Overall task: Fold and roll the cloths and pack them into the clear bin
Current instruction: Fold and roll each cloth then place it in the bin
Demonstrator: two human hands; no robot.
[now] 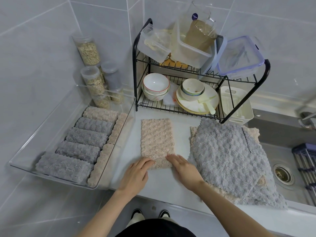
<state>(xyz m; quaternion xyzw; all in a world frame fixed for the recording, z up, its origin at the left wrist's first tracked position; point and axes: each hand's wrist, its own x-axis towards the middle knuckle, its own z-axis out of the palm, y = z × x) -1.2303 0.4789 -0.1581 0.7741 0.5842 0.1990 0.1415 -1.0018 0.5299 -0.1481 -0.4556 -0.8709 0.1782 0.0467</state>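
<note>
We see one beige cloth (156,142) folded into a long, narrow strip, its pile thick and bumpy like a waffle weave, lying flat on the smooth white counter (181,134). Both hands rest on its near end: the left hand (136,175) lays its outstretched fingers on the near left corner, and the right hand (183,170) presses flat on the near right corner, neither one clenched. To the left stands the clear bin (25,161), a rectangular box of hard transparent plastic. In it we count four grey rolls (77,151) side by side, and beige rolls (100,113) at the far end and down the right wall; we make out at least three of those. To the right lies a loose pile of unfolded cloths (227,159), fluffy grey on top with beige edges showing beneath; how many we cannot tell. The pile hangs partly over a steel sink (266,135) with a round drain (282,173). Behind the strip stands a black wire dish rack (201,74) with two tiers, holding plastic boxes above and glazed bowls and plates below. Clear cylindrical jars of oats (88,48) stand in the corner against walls of large pale grey tiles.
</note>
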